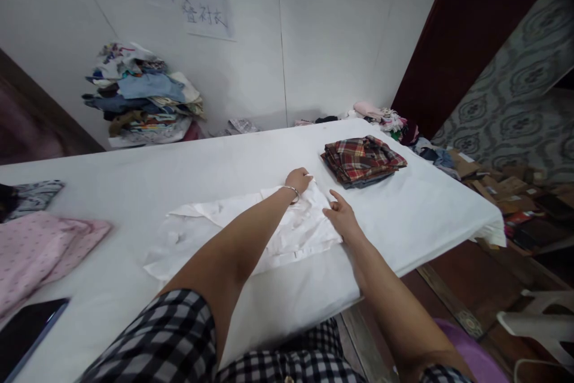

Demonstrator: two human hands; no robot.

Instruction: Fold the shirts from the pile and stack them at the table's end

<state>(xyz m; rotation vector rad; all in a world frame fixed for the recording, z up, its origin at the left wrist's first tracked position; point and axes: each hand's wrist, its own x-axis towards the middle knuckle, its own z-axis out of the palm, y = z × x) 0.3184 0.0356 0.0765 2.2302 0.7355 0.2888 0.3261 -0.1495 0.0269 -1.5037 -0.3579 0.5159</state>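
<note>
Garment: wht. Worktop cover: wht. Folded shirt: red/yel/blk plaid. Cloth: pink w/ dots. Sleeve: blk & wht check.

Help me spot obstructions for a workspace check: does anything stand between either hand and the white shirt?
Nothing visible does: the left hand grasps the far edge of the white shirt, and the right hand touches its right edge.
</note>
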